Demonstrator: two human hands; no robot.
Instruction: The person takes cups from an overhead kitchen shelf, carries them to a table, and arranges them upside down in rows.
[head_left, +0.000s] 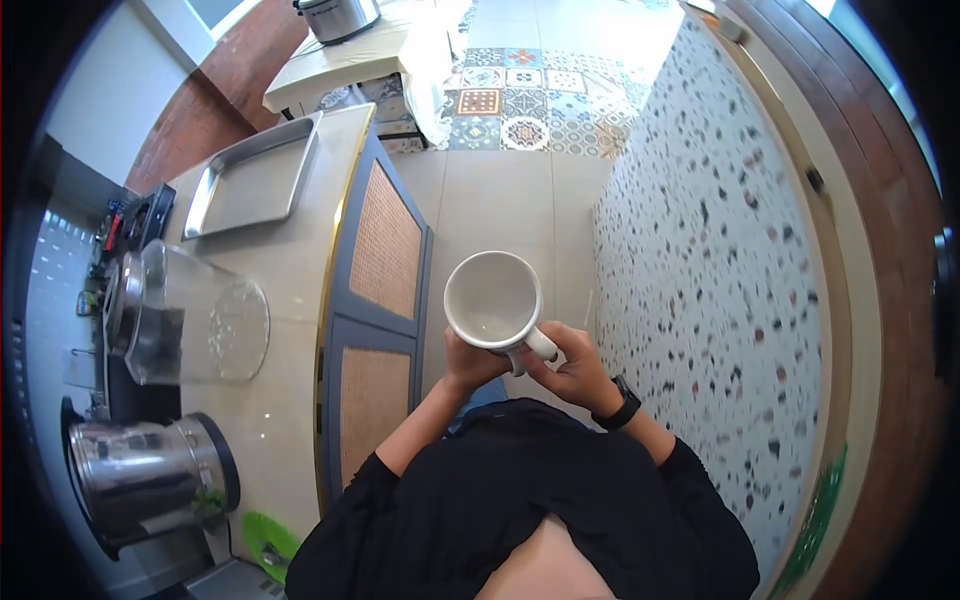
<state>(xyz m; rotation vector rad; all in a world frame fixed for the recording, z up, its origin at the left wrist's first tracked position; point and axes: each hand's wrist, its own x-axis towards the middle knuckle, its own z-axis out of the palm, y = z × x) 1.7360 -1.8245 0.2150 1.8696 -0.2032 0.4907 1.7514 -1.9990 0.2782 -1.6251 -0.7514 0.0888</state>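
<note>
A large white mug is held upright in front of my body, its open top facing the camera. Its inside looks pale, with a small glint near the bottom. My left hand is wrapped round the lower left side of the mug, its fingers mostly hidden beneath. At the handle on the lower right, my right hand grips with thumb and fingers closed. A dark watch sits on my right wrist.
On the left counter are a metal tray, a clear glass jar, a shiny metal appliance and a green plate. Rattan-fronted cabinets run below. A speckled terrazzo counter side rises on my right. Ahead, a table carries a cooker.
</note>
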